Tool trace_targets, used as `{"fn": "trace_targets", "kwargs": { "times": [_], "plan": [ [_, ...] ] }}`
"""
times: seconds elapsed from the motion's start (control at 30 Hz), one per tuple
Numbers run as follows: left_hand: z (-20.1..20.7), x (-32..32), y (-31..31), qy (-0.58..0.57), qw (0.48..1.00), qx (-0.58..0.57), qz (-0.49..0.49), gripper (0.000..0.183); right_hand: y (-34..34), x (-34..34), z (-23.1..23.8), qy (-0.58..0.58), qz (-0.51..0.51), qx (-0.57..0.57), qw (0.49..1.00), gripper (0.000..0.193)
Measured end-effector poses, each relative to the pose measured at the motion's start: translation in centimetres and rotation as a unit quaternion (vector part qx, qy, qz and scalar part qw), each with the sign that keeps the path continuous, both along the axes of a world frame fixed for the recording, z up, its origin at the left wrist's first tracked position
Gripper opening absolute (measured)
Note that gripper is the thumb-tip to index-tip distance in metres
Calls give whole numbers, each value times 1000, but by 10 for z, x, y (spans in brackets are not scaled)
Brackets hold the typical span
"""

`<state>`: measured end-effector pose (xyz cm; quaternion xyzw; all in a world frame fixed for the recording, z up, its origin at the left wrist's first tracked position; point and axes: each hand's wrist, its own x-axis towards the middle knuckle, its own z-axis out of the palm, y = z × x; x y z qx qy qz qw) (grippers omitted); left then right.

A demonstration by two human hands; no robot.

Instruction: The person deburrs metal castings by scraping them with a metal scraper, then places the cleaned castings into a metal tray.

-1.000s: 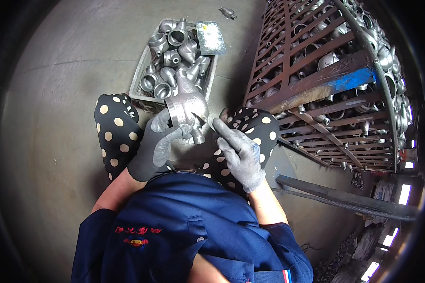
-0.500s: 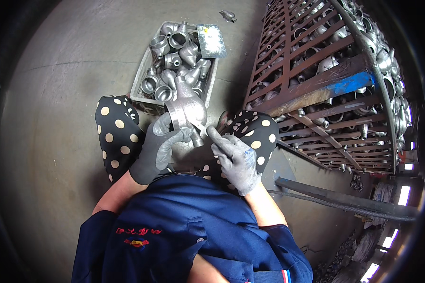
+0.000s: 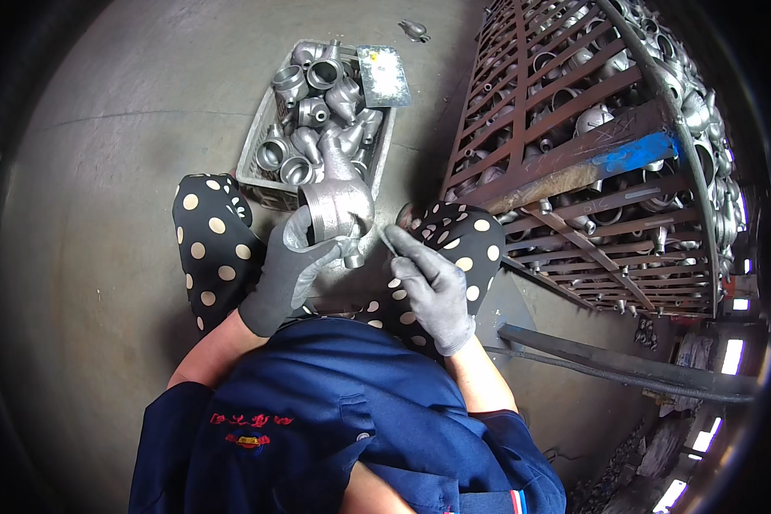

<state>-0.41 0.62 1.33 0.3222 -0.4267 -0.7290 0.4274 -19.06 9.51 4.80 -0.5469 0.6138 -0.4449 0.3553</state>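
Observation:
My left hand (image 3: 289, 270), in a dark grey glove, is closed around a silver metal casting (image 3: 341, 206). The casting has a wide ribbed round mouth at its left, a tapered neck pointing away from me and a short stub at its near end. My right hand (image 3: 433, 287), in a lighter grey glove, pinches a thin flat metal tool (image 3: 390, 245) like a small blade, seen nearly edge-on. The exact kind of tool is too small to tell. It is a little to the right of the casting and apart from it.
Beyond my knees stands a grey plastic crate (image 3: 250, 163) heaped with similar castings. A shiny flat plate (image 3: 384, 75) rests on its right rim. A large rusty metal cage (image 3: 565, 154) full of castings rises at the right. One loose piece (image 3: 414, 31) lies on the floor.
My right hand has drawn the tool away from the casting, slightly to the right, and the blade has turned. The casting has tilted slightly in my left hand.

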Motion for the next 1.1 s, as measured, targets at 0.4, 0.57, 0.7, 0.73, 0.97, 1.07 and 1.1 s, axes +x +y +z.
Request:
{"fn": "trace_targets", "kwargs": {
  "times": [0.4, 0.57, 0.7, 0.73, 0.97, 1.07, 1.1],
  "plan": [
    [12, 6, -9, 37, 996, 72, -26, 9, -5, -5, 17, -219, -79, 130, 964, 43],
    [17, 10, -10, 63, 992, 67, -89, 9, -12, -12, 17, -251, -103, 148, 951, 36],
    [17, 10, -6, 76, 990, 39, -110, 20, -27, -17, 10, -257, -101, 123, 953, 38],
    [18, 9, -5, 85, 989, 39, -117, 24, -32, -18, 7, -269, -101, 103, 952, 40],
    [-3, 13, -9, 54, 985, 65, -148, 28, -64, -17, 11, -260, -49, 91, 960, 45],
    [-7, 10, -8, 135, 975, 114, -132, 30, -73, -12, 8, -283, -25, 103, 953, 42],
    [-11, 8, -9, 117, 981, 118, -105, 31, -75, -13, 7, -278, -36, 106, 954, 42]
  ]
}}
